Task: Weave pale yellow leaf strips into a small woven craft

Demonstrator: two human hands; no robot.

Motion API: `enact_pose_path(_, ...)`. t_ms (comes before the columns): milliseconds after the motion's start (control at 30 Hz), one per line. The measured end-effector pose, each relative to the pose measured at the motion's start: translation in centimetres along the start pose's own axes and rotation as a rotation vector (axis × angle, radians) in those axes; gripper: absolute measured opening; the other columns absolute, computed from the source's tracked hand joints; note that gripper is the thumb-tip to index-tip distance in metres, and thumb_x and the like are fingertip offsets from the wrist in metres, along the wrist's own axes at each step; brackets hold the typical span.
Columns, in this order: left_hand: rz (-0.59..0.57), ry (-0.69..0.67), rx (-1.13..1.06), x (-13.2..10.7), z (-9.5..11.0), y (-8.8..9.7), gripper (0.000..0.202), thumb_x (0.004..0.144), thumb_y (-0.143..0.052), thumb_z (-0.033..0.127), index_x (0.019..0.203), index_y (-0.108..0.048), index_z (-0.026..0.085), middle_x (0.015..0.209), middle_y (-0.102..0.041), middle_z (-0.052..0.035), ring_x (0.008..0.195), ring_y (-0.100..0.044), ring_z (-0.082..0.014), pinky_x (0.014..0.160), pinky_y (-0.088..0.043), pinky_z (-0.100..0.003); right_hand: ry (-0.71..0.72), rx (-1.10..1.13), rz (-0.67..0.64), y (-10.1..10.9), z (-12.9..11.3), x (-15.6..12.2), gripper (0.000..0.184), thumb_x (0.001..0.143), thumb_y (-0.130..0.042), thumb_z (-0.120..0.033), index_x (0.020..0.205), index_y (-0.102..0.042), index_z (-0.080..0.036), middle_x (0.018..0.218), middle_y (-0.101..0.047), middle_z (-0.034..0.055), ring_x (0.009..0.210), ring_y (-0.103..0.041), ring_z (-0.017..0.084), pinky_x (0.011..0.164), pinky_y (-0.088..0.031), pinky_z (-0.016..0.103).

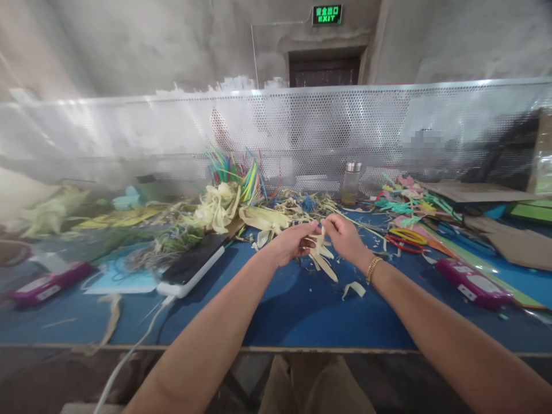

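Observation:
Over the middle of the blue table (pixel 302 316), my two hands meet around a pale, cream-coloured strip that looks like corn husk (pixel 319 244). My left hand (pixel 291 242) has its fingers curled round the strip's left side. Thumb and finger of my right hand (pixel 345 234) pinch its upper end, and a gold bracelet (pixel 373 269) circles that wrist. Narrow husk pieces (pixel 328 269) spread out just beneath the hands; whether they join the held strip I cannot tell. A small curled scrap (pixel 354 290) lies nearer me.
Husk bundles (pixel 218 207) and coloured pipe-like stems (pixel 248 178) pile up behind. A glass bottle (pixel 351 184) stands at the back. Scissors with red and yellow handles (pixel 405 240) and a purple device (pixel 472 282) lie right. A tablet-like device (pixel 194 261) with a white cable sits left.

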State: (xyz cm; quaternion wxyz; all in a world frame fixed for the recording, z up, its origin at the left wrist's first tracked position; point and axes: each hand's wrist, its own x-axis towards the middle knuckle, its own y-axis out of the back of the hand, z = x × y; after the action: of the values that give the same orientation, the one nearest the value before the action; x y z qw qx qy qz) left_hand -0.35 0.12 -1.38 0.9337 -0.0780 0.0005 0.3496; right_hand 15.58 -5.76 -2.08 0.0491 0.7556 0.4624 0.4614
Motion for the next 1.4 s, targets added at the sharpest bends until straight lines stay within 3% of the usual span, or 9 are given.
enact_pose_path(167, -0.032, 0.029, 0.030, -0.4, 0.1, -0.5, 0.033, 0.067, -0.072, 0.044, 0.084, -0.058, 0.020, 0.080, -0.059, 0.0007, 0.070, -0.058, -0.0095, 0.065, -0.043, -0.022, -0.061, 0.010, 0.070, -0.2, -0.3, -0.1, 0.031, 0.088, -0.042, -0.043, 0.067, -0.048, -0.021, 0.062, -0.053, 0.0000, 0.059, -0.047, 0.014, 0.059, -0.035, 0.026)
enact_pose_path(267, -0.007, 0.018, 0.032, -0.3, -0.2, -0.7, 0.033, 0.067, -0.072, 0.044, 0.083, -0.055, 0.020, 0.084, -0.061, -0.0003, 0.076, -0.062, -0.0113, 0.069, -0.044, -0.023, -0.084, 0.066, -0.056, 0.0, -0.3, -0.1, 0.040, 0.090, -0.035, -0.048, 0.063, -0.045, -0.020, 0.059, -0.050, -0.0012, 0.057, -0.045, 0.013, 0.057, -0.034, 0.026)
enact_pose_path(367, 0.012, 0.001, 0.047, -0.1, -0.3, -0.5, 0.034, 0.068, -0.071, 0.045, 0.084, -0.056, 0.020, 0.075, -0.059, 0.0009, 0.072, -0.060, -0.0101, 0.069, -0.044, -0.023, -0.078, 0.100, -0.201, 0.2, 0.0, 0.0, 0.043, 0.089, -0.036, -0.050, 0.060, -0.044, -0.020, 0.055, -0.043, -0.0030, 0.054, -0.040, 0.012, 0.054, -0.031, 0.026)
enact_pose_path(467, 0.029, 0.005, 0.033, -0.1, -0.2, -0.5, 0.035, 0.068, -0.070, 0.047, 0.084, -0.057, 0.019, 0.069, -0.056, 0.0023, 0.068, -0.059, -0.0098, 0.067, -0.044, -0.024, -0.072, 0.157, -0.240, 0.1, 0.3, 0.0, 0.039, 0.086, -0.041, -0.049, 0.060, -0.045, -0.019, 0.055, -0.040, -0.0039, 0.054, -0.036, 0.011, 0.053, -0.029, 0.025)
enact_pose_path(633, 0.040, 0.003, -0.004, -0.1, 0.1, -0.7, 0.026, 0.066, -0.072, 0.035, 0.079, -0.057, 0.018, 0.072, -0.058, 0.0022, 0.061, -0.055, -0.0075, 0.061, -0.043, -0.022, -0.077, 0.243, -0.136, -0.6, -0.3, -0.2, 0.040, 0.086, -0.040, -0.047, 0.058, -0.041, -0.020, 0.055, -0.038, -0.0035, 0.054, -0.035, 0.011, 0.052, -0.029, 0.025)
enact_pose_path(767, 0.036, 0.001, -0.043, -0.1, 0.2, -0.9, 0.018, 0.066, -0.069, 0.026, 0.075, -0.056, 0.018, 0.071, -0.057, 0.0027, 0.056, -0.053, -0.0063, 0.058, -0.042, -0.021, -0.010, 0.152, -0.022, -0.6, -1.2, -0.3, 0.042, 0.088, -0.038, -0.047, 0.056, -0.036, -0.020, 0.054, -0.036, -0.0029, 0.054, -0.034, 0.011, 0.053, -0.028, 0.026)
enact_pose_path(1033, 0.023, 0.008, -0.065, -0.2, 0.3, -0.9, 0.016, 0.063, -0.068, 0.018, 0.070, -0.054, 0.017, 0.060, -0.052, 0.0045, 0.052, -0.051, -0.0061, 0.059, -0.043, -0.021, 0.055, 0.046, 0.019, -0.2, -1.1, -0.4, 0.039, 0.089, -0.037, -0.041, 0.056, -0.035, -0.021, 0.056, -0.036, -0.0024, 0.055, -0.035, 0.012, 0.055, -0.028, 0.027)
enact_pose_path(1267, 0.026, 0.010, -0.058, 0.0, 0.2, -0.8, 0.017, 0.065, -0.070, 0.025, 0.072, -0.057, 0.017, 0.062, -0.056, 0.0024, 0.055, -0.052, -0.0072, 0.061, -0.043, -0.022, -0.030, 0.107, 0.061, -0.5, -0.3, -0.2, 0.042, 0.089, -0.038, -0.047, 0.057, -0.039, -0.021, 0.054, -0.038, -0.0028, 0.053, -0.036, 0.012, 0.053, -0.029, 0.027)
enact_pose_path(1400, -0.012, -0.048, -0.172, 0.1, 0.2, -0.6, 0.024, 0.068, -0.066, 0.022, 0.091, -0.061, 0.020, 0.085, -0.064, -0.0018, 0.075, -0.061, -0.0113, 0.068, -0.043, -0.023, -0.155, 0.300, 0.134, -0.7, 0.8, 0.0, 0.042, 0.088, -0.038, -0.054, 0.062, -0.046, -0.021, 0.058, -0.046, -0.0011, 0.055, -0.043, 0.013, 0.055, -0.035, 0.027)
